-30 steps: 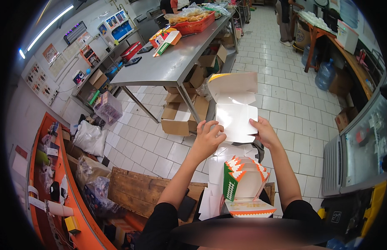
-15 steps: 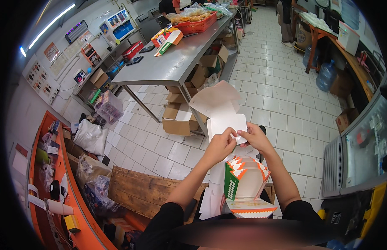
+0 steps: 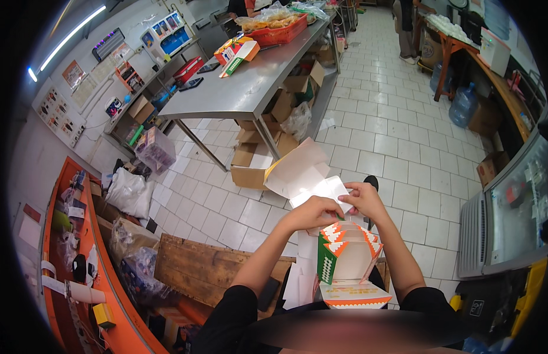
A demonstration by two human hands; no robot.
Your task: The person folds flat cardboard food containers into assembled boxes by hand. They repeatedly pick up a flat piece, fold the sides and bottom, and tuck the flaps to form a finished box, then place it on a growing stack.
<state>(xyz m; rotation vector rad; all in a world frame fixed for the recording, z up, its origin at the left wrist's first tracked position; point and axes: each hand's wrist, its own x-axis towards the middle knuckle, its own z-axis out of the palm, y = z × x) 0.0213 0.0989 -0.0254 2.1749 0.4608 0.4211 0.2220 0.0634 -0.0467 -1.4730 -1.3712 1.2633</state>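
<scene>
A flat white cardboard box blank [image 3: 302,174] with an orange edge is held in front of me. My left hand [image 3: 311,213] and my right hand [image 3: 361,200] both pinch its near edge, close together, folding a flap. Just below my hands stands a stack of folded boxes [image 3: 346,261], white with orange and green print, open at the top. More flat white blanks [image 3: 299,277] lie beside the stack on my lap side.
A long steel table [image 3: 250,88] stands ahead with printed boxes [image 3: 235,52] and an orange crate [image 3: 278,32] on it, cardboard boxes [image 3: 250,165] underneath. An orange counter [image 3: 61,259] runs along the left. A glass-fronted cabinet [image 3: 512,206] is at right, water jugs [image 3: 462,105] beyond. A wooden pallet [image 3: 200,265] lies below.
The blank was held up open and spread by both hands; it has come down and tilted left, and my hands have moved together onto its near edge.
</scene>
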